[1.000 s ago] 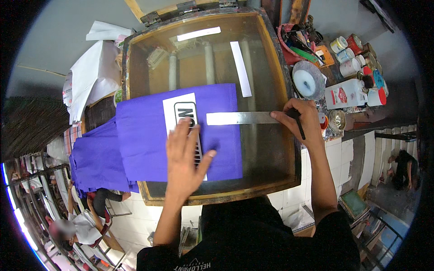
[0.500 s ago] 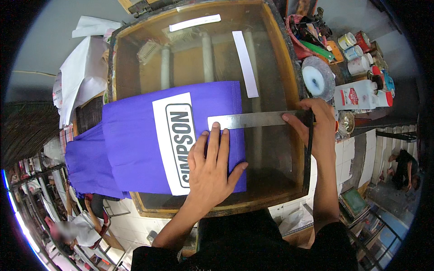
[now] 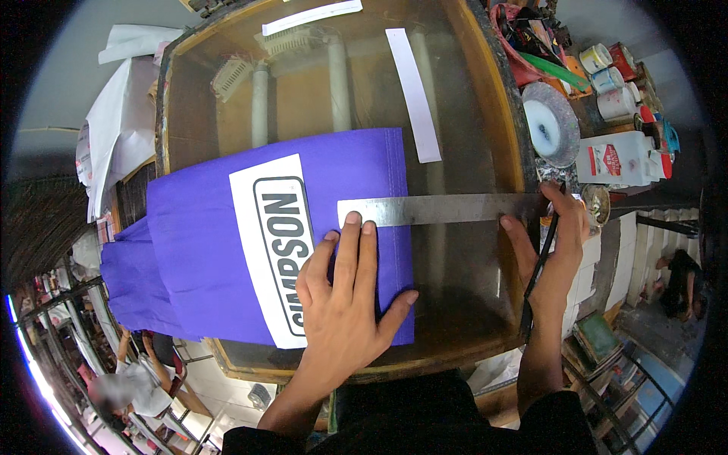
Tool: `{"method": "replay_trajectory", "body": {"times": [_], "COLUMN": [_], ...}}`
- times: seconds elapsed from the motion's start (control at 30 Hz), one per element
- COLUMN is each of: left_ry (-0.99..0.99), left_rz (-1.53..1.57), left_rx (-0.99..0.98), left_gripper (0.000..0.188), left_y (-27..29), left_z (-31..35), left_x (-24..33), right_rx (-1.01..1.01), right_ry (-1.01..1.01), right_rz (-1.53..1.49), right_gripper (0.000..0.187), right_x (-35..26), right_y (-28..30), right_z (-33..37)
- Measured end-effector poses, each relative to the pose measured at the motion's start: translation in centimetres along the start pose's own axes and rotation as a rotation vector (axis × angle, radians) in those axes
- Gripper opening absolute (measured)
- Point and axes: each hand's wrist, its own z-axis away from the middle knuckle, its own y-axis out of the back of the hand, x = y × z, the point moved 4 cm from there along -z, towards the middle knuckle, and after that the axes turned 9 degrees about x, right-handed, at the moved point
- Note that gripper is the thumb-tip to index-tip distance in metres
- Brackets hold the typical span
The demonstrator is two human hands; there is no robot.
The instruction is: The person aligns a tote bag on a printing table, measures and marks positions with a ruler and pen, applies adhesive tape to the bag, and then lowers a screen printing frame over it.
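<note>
A folded purple cloth point(image 3: 189, 250) lies on a glass-topped, wood-framed table point(image 3: 462, 303). On the cloth sits a white paper strip point(image 3: 254, 243) with black printed letters, partly covered by my left hand point(image 3: 341, 292). That hand lies spread and flat, its fingertips pressing a metal ruler point(image 3: 447, 209) near its left end. The ruler runs from the cloth across the hem and over the glass. At its right end, my right hand point(image 3: 557, 243) grips it between thumb and fingers. A thin dark stick, perhaps a pen point(image 3: 537, 277), shows by the right thumb.
Two white paper strips, one point(image 3: 413, 95) right of centre and one point(image 3: 312, 17) at the far edge, lie on the glass. A bowl point(image 3: 550, 129), a white jug point(image 3: 618, 158) and several paint cans point(image 3: 607, 80) stand at right. People are visible at lower left and far right.
The view has shifted, so the cloth and table appear lower and further left. My left hand keeps pressing the ruler; my right hand stays at its other end, slightly further right.
</note>
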Motion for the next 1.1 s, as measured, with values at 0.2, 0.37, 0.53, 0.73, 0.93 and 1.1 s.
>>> {"method": "replay_trajectory", "body": {"times": [0.2,0.37,0.53,0.73,0.93,1.1], "left_ry": [-0.001,-0.013,-0.011,-0.03,-0.032,-0.028], "left_rz": [-0.042,-0.046,-0.042,-0.044,-0.056,-0.048], "left_rx": [-0.026,-0.03,-0.065,-0.036,-0.04,-0.041], "left_gripper": [0.088,0.084,0.091,0.091,0.09,0.091], "left_y": [0.12,-0.05,0.11,0.13,0.17,0.11], "left_z": [-0.1,-0.06,0.01,0.11,0.13,0.08], "left_x": [0.06,-0.1,-0.12,-0.14,-0.11,-0.22], "right_rx": [0.016,0.04,0.046,0.041,0.046,0.05], "right_ry": [-0.024,-0.011,-0.013,-0.013,-0.016,0.014], "right_rz": [0.007,0.046,0.059,0.057,0.063,0.065], "right_gripper": [0.063,0.064,0.062,0.061,0.061,0.061], "right_x": [0.51,0.25,0.36,0.58,0.49,0.59], "right_y": [-0.23,-0.17,-0.36,-0.38,-0.33,-0.55], "right_z": [0.48,0.21,0.19,0.46,0.53,0.52]}}
